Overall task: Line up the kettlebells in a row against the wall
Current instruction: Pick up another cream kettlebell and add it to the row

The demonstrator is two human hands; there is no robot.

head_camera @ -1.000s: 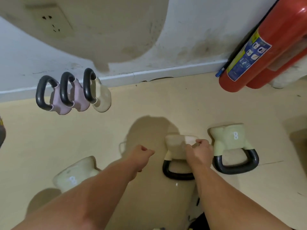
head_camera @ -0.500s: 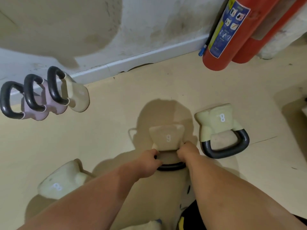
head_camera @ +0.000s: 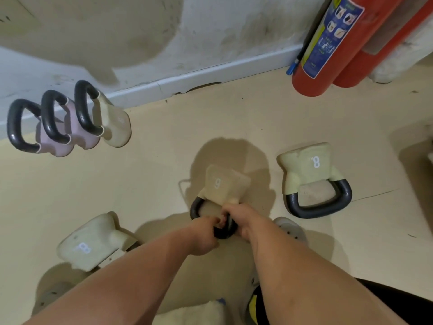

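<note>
A beige kettlebell marked 6 [head_camera: 223, 184] is in the middle of the floor, its black handle toward me. My left hand [head_camera: 204, 235] and my right hand [head_camera: 240, 219] both grip that handle. To its right lies a pale green kettlebell marked 8 [head_camera: 309, 170] on its side. A second pale green kettlebell marked 8 [head_camera: 91, 242] lies at lower left, partly behind my left forearm. Three kettlebells stand upright in a row by the wall at left: two pink ones [head_camera: 52, 141] [head_camera: 79, 134] and a beige one [head_camera: 114, 123].
Two red fire extinguishers [head_camera: 328, 50] stand against the wall at the upper right. A white baseboard [head_camera: 210, 76] runs along the wall. My shoe [head_camera: 290, 228] shows just right of my right wrist. Bare floor lies between the row and the extinguishers.
My right hand slid from the kettlebell's body to its handle and my left hand joined it. The kettlebell's handle has come up off the floor and turned slightly.
</note>
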